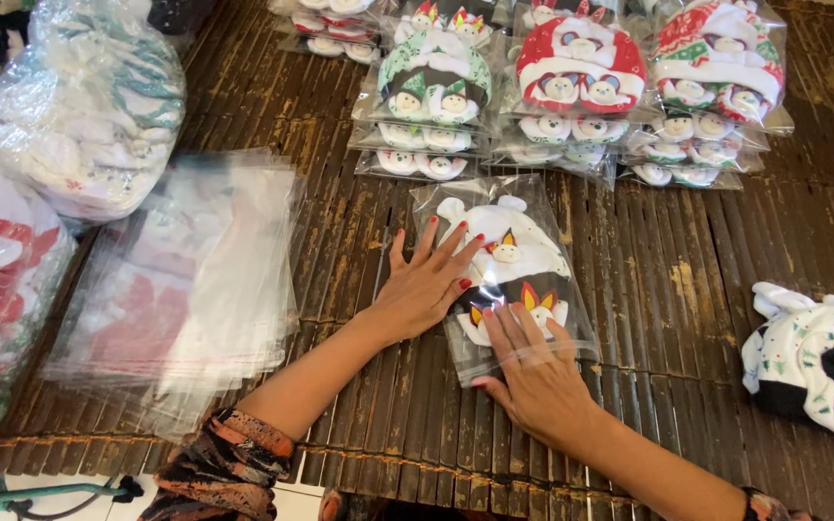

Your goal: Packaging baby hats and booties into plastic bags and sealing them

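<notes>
So both hands, left hand (pixel 424 286) and right hand (pixel 540 371), lie flat and open, gripping nothing, on the clear plastic bag with a white snowman hat (pixel 506 265), finished stacked packs (pixel 571 92) at 12 o'clock, empty transparent sleeves (pixel 180 289) at 9, unbagged white hat (pixel 813 357) at 3.

Packed bag (pixel 504 265) lies between bag stack (pixel 185 280) and loose hat (pixel 818 357).

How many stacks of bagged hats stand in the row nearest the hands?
3: a green-topped stack on the left, a red-topped stack in the middle, a red-and-green one on the right. More stacks behind are cut off at the top edge, so others may be hidden.
</notes>
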